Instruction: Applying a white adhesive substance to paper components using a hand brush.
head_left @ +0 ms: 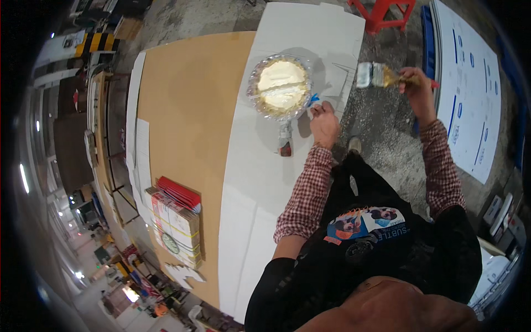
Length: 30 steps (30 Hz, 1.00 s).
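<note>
Right hand (414,80): wrapped round brush (376,74), apart from left.
Left hand (324,123): by tub (253,83), grip unclear.
Tub: on white board (249,160).
Brush: best wiped against tub's bar (283,89) to curb drips.

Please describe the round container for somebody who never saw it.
Start at the white table part. Near its far end, left of the left hand, sits a round container rimmed with clear plastic. Nearby, only it has a cream-coloured top crossed by a pale strip.
</note>
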{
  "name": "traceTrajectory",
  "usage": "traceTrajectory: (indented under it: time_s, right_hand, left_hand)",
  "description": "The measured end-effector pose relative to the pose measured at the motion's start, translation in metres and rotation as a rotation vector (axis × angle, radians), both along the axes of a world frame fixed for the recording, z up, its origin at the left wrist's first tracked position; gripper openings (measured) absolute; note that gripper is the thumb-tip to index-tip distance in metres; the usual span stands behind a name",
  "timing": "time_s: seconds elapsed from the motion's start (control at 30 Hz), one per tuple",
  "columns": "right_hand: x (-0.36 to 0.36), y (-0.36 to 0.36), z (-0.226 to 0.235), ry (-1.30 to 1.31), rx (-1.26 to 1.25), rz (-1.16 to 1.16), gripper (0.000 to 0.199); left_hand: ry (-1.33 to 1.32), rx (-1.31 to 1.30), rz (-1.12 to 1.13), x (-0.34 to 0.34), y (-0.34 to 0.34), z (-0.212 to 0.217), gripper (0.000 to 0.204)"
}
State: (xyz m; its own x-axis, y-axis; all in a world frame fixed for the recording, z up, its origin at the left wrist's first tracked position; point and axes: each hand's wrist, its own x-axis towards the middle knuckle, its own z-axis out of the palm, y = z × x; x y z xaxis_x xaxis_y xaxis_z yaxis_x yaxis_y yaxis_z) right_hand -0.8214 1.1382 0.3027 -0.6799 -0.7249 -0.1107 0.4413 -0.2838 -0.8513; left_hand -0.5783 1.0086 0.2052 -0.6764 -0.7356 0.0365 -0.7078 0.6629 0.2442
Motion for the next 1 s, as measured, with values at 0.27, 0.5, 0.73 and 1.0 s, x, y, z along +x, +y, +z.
traceTrajectory:
  time_s: [0.27, 0.5, 0.73, 1.0]
  right_hand:
    - [0.046, 0.002, -0.043, 0.201, 0.236, 0.110, 0.012]
    - [0.047, -0.013, -0.050, 0.260, 0.251, 0.122, 0.013]
    - [0.060, -0.007, -0.051, 0.258, 0.275, 0.194, 0.010]
    - [0.063, -0.012, -0.052, 0.324, 0.234, 0.196, 0.012]
  left_hand:
    - [0.008, 0.227, -0.093, 0.006, -0.013, 0.033, 0.040]
    - [0.025, 0.260, -0.103, 0.005, -0.019, 0.035, 0.045]
    - [-0.005, 0.247, -0.138, 0.002, -0.019, 0.040, 0.045]
    - [0.003, 0.225, -0.136, 0.003, -0.020, 0.039, 0.044]
